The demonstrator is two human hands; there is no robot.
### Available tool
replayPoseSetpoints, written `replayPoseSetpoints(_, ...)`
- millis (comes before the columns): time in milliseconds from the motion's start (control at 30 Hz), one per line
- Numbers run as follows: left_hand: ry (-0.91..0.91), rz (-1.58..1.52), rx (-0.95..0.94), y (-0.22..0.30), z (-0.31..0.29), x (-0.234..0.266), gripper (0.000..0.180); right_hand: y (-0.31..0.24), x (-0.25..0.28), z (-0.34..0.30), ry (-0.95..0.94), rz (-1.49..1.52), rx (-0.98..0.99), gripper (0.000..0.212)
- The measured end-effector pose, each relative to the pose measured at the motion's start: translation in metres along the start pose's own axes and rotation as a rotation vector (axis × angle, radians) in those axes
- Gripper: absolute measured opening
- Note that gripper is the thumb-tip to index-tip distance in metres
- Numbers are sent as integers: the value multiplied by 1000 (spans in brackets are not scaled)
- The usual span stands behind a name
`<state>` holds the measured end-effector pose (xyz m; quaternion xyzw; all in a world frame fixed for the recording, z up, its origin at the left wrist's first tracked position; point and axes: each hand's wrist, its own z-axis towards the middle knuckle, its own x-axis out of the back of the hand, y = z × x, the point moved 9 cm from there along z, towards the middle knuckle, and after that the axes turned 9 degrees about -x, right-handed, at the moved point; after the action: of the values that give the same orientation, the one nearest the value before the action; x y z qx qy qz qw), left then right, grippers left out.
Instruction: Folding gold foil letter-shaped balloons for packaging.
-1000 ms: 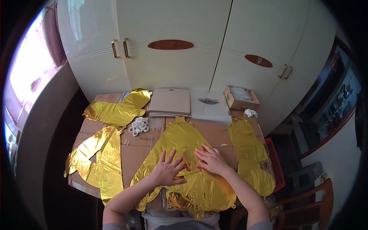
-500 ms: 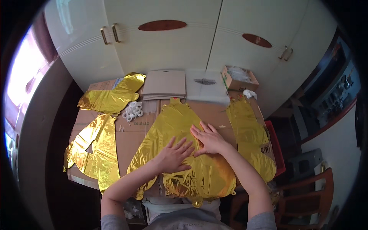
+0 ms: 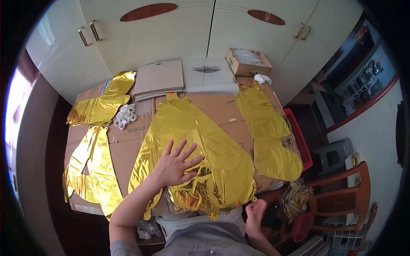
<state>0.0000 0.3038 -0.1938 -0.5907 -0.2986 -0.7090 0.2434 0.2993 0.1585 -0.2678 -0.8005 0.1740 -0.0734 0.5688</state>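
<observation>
A large uninflated gold foil balloon (image 3: 205, 128) lies flat on the cardboard-covered table in front of me, its lower part creased and shiny. My left hand (image 3: 178, 165) rests on its lower left half, open, palm down with fingers spread. Just off the balloon's lower right corner, past the table's near edge, is my right hand (image 3: 255, 212). Its fingers are curled in; what they hold, if anything, cannot be made out. Flat gold foil balloons lie on both sides: an A-like one (image 3: 96, 170), a folded one (image 3: 102, 102), and another (image 3: 273, 136) at right.
White tape rolls (image 3: 124, 116) sit beside a stack of grey-brown card sheets (image 3: 160, 79). Farther back are a clear plastic bag stack (image 3: 209, 77) and an open carton (image 3: 252, 64) of plastic. A red basket (image 3: 299, 138) and wooden chair (image 3: 339, 196) stand at right.
My right hand has left the balloon's middle and moved down to its lower right corner, its fingers curling. The left hand stays flat on the foil. The view has shifted.
</observation>
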Motion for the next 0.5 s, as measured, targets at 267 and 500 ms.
replayPoseSetpoints(267, 6, 3, 20, -1, -3, -3, 55, -4, -22, 13, -101, -94, -40, 14)
replayPoseSetpoints(500, 6, 31, 14, -1, -3, -1, 56, -35, -42, -11, -156, -226, 133, 8)
